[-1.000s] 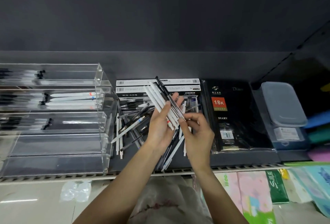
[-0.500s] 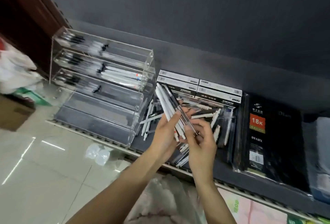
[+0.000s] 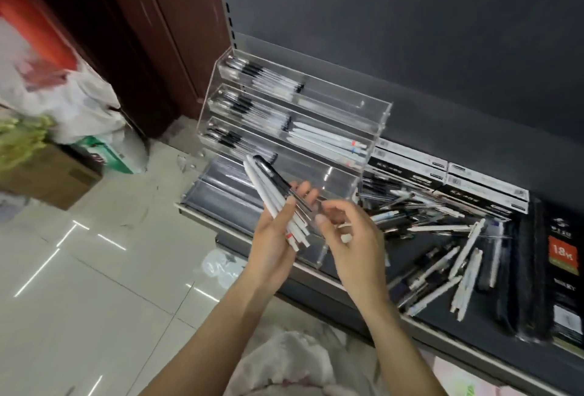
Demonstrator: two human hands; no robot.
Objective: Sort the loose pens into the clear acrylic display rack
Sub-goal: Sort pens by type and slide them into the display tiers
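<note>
Dark grey shelf [image 3: 474, 326] now sits rightward, the clear acrylic display rack [image 3: 316, 130] centred, as the left hand [image 3: 275, 237] grips a bundle of white and black pens [image 3: 271, 193] and the right hand [image 3: 347, 234], loosely curled, has let go, ready for racking.

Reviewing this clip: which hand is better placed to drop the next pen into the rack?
Right hand: its fingers hold no bundle and sit at the pens the left hand grips before the rack.

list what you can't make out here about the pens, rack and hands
- Head view: lower ends of the white pens are covered by the left hand.
- Right hand: curled fingers hide whether its grip holds anything.
- Acrylic rack: top-tier pen colours blurred by glare.
- Diary: cut off by the right edge.
</note>
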